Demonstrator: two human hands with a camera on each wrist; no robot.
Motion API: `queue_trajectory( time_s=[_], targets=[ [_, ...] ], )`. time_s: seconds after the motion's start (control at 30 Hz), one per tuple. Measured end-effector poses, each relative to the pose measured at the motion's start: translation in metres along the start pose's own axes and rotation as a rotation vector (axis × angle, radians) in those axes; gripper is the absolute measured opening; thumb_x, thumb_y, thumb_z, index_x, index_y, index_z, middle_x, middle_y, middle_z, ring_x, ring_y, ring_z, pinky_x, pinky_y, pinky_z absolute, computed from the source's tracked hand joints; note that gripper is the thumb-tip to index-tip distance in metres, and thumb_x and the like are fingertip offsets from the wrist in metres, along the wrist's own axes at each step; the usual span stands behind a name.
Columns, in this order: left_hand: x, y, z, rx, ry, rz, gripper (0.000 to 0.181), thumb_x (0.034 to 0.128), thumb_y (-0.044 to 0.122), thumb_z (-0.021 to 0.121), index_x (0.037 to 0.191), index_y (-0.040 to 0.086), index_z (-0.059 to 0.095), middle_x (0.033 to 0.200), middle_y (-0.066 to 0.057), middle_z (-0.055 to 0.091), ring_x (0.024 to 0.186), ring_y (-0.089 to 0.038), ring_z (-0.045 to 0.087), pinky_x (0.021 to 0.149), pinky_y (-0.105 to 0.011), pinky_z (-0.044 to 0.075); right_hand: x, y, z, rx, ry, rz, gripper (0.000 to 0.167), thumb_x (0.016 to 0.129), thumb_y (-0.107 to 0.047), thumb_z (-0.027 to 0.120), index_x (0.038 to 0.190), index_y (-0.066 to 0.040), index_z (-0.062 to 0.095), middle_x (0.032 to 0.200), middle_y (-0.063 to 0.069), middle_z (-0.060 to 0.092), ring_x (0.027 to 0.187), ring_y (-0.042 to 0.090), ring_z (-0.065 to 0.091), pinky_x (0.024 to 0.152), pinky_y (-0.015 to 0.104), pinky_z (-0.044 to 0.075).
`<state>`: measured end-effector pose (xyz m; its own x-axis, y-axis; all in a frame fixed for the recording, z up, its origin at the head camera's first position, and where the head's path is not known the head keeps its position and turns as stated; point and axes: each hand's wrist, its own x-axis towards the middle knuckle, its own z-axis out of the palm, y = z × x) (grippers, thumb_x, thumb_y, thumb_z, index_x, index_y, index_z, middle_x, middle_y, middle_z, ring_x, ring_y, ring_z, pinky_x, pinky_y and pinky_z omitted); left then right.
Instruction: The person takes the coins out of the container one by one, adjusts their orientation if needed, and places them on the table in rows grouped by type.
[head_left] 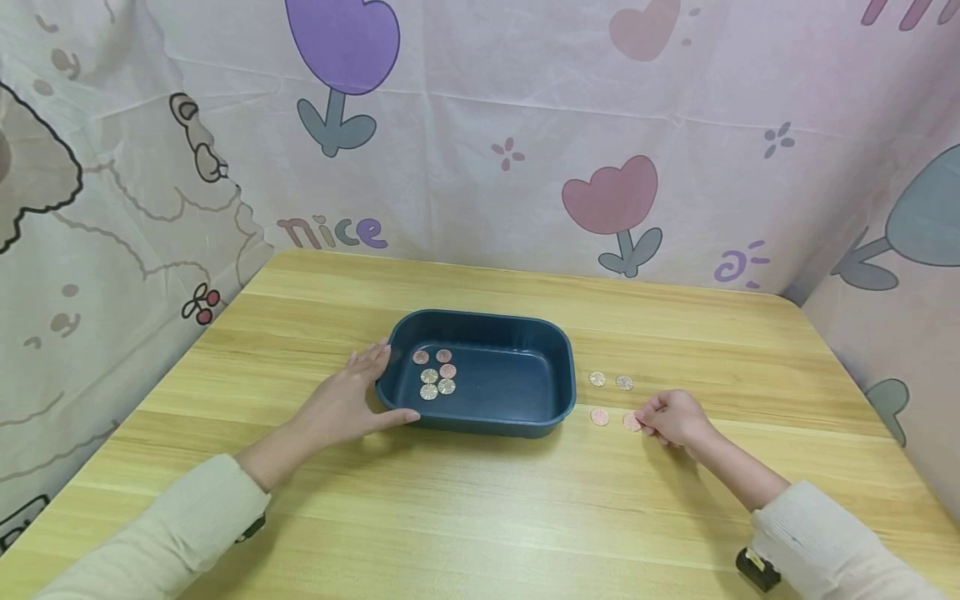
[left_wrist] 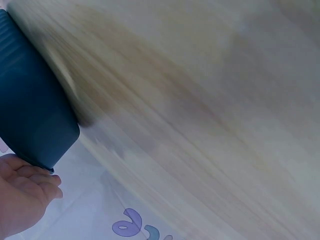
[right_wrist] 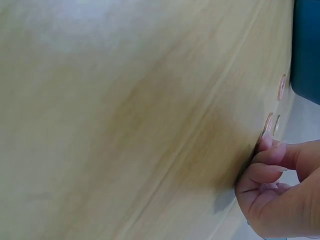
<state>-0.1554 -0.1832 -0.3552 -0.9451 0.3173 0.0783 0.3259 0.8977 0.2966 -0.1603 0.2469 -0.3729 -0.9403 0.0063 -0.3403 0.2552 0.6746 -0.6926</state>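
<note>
In the head view, the left hand (head_left: pixel 343 403) rests with fingers loosely spread against the left end of a dark blue tray (head_left: pixel 480 424) containing six coins (head_left: pixel 429 376). Three loose coins (head_left: pixel 599 417) lie on the table (head_left: pixel 480 517) right of it; beside them, the right hand (head_left: pixel 678 419) pinches a coppery coin (head_left: pixel 631 422). The left wrist view shows relaxed fingers at the tray's rim. The right wrist view shows fingertips gripping the coin's edge.

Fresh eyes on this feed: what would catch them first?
First, the dark blue tray central on the table, six coins in its left half. Right of it lie four more coins, the right hand touching one. Behind, upper left, a big purple tulip shows on the hanging cloth.
</note>
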Motion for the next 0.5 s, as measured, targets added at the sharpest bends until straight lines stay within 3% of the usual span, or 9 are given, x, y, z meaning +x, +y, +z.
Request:
queue_trajectory(
  time_s=[0.17,0.37,0.5],
  targets=[
    [0.000,0.000,0.000,-0.003,0.000,-0.005,0.106,0.0713,0.068,0.063,0.141,-0.005,0.031,0.152,-0.019,0.025,0.137,-0.042,0.026,0.112,-0.054,0.025,-0.001,-0.001,0.000,-0.029,0.013,-0.039,0.011,0.090,-0.003,0.053,0.089,0.008,0.056,0.064,0.002,0.057,0.052,0.009,0.047,0.043,0.015,0.039],
    [0.000,0.000,0.001,-0.010,0.000,-0.007,0.106,0.0710,0.067,0.063,0.141,-0.005,0.031,0.152,-0.019,0.024,0.137,-0.042,0.026,0.112,-0.054,0.026,-0.004,-0.011,-0.003,-0.082,0.115,-0.237,0.015,0.092,-0.007,0.053,0.092,0.008,0.056,0.068,0.006,0.057,0.055,0.008,0.045,0.045,0.016,0.041],
    [0.001,0.000,0.001,-0.006,0.008,0.000,0.106,0.0711,0.067,0.063,0.141,-0.005,0.032,0.151,-0.019,0.025,0.138,-0.041,0.026,0.112,-0.053,0.025,-0.006,-0.028,-0.002,-0.065,0.184,-0.325,0.014,0.091,-0.009,0.055,0.091,0.005,0.057,0.071,0.011,0.061,0.052,0.005,0.044,0.044,0.017,0.040]
  ],
)
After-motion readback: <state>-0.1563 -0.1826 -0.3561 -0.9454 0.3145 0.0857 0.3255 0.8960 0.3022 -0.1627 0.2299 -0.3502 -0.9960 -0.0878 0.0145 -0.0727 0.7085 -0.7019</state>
